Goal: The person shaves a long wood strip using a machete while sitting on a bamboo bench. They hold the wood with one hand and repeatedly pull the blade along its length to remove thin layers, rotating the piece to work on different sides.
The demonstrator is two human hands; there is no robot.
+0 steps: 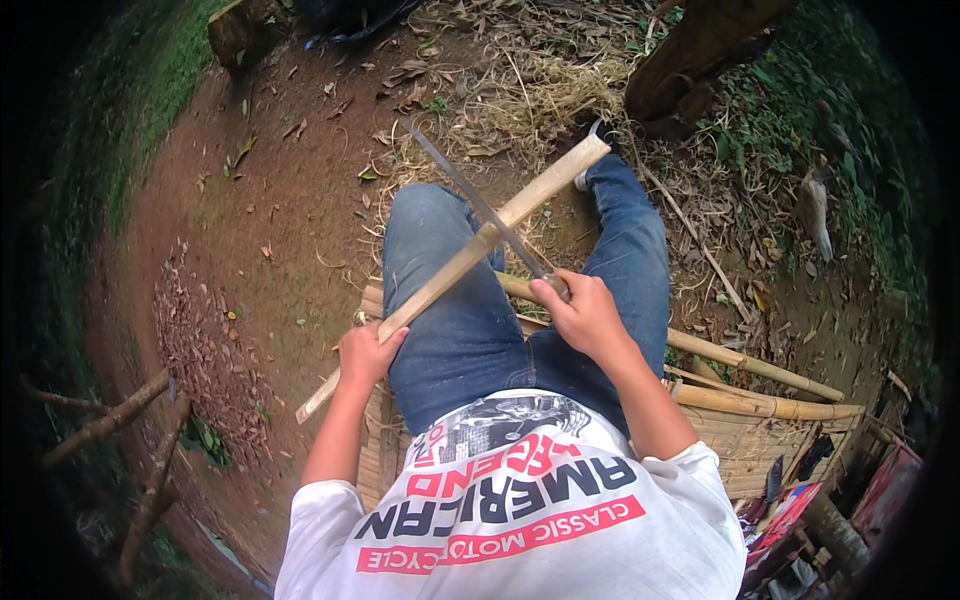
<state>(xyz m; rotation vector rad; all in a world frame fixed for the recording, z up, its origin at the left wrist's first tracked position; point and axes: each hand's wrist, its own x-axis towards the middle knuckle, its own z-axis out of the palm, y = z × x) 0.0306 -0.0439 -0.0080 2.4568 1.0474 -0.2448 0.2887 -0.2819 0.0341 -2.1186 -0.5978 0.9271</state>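
Observation:
My left hand is closed around the lower part of a long split bamboo strip. The strip slants over my left thigh, its far end up and to the right between my knees and its near end poking out past my hand. In my right hand is the handle of a long, narrow-bladed knife. The blade crosses over the strip near a darker node and points up and left. Blade and strip appear to touch where they cross. My fingers hide most of the knife's handle.
I sit on a bamboo slat bench with a pole along its edge. Thin shavings pile up ahead beside a wooden post. A stump stands far left, branches at lower left. Dark clutter lies at lower right.

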